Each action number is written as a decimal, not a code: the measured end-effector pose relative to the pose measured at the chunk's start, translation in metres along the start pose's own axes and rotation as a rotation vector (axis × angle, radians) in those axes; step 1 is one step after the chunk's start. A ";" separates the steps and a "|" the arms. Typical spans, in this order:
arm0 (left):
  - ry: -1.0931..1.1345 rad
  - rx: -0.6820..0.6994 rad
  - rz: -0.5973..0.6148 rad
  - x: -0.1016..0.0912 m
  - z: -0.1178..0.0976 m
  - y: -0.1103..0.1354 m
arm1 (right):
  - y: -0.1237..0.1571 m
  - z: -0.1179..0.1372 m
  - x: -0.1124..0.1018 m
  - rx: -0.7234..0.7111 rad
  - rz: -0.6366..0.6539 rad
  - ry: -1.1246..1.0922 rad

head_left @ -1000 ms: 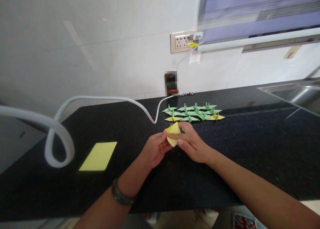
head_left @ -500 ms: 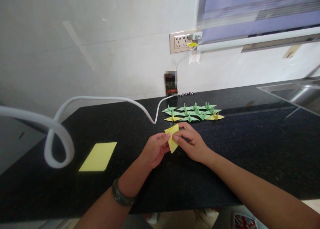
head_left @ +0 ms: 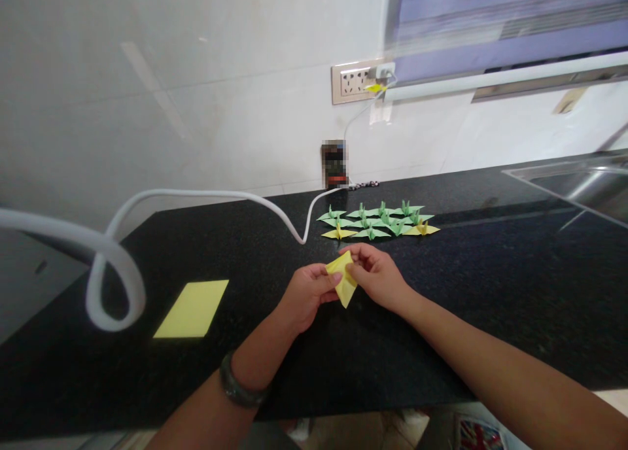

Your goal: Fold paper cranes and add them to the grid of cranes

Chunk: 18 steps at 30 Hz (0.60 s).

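Both hands pinch a partly folded yellow paper [head_left: 343, 278] just above the black countertop [head_left: 481, 286]. My left hand [head_left: 307, 296] grips its left side with thumb and fingers closed. My right hand [head_left: 377, 276] holds the right side, fingers curled over the top edge. Beyond them lies a cluster of several finished paper cranes [head_left: 377, 220], mostly green with yellow ones at the front. A stack of flat yellow sheets [head_left: 192, 308] rests to the left.
A thick white cable [head_left: 112, 267] loops over the left of the counter and runs to a small dark device [head_left: 334, 164] by the wall. A wall socket [head_left: 354, 82] is above. A steel sink [head_left: 579, 182] sits at far right.
The yellow paper has been turned and folded between the fingers, its point now hanging lower; both hands shifted slightly nearer to me and stayed closed on it.
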<state>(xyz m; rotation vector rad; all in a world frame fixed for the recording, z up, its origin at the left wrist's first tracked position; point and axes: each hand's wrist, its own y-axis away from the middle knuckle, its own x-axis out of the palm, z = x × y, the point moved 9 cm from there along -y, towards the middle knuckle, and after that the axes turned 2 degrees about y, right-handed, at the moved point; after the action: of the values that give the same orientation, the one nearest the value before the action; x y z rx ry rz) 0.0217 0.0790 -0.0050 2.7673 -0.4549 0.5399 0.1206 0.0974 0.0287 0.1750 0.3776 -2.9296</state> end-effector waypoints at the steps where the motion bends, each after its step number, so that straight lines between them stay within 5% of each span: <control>1: -0.015 -0.003 -0.002 0.000 0.001 0.000 | 0.000 0.001 0.000 0.003 -0.003 0.005; 18: -0.190 0.025 -0.002 -0.001 -0.003 0.000 | 0.001 0.003 -0.004 -0.024 -0.032 0.088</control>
<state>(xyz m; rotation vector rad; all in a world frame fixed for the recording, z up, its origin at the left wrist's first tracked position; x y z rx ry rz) 0.0200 0.0799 -0.0021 2.8552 -0.4893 0.2841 0.1246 0.0966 0.0320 0.2979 0.4319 -2.9540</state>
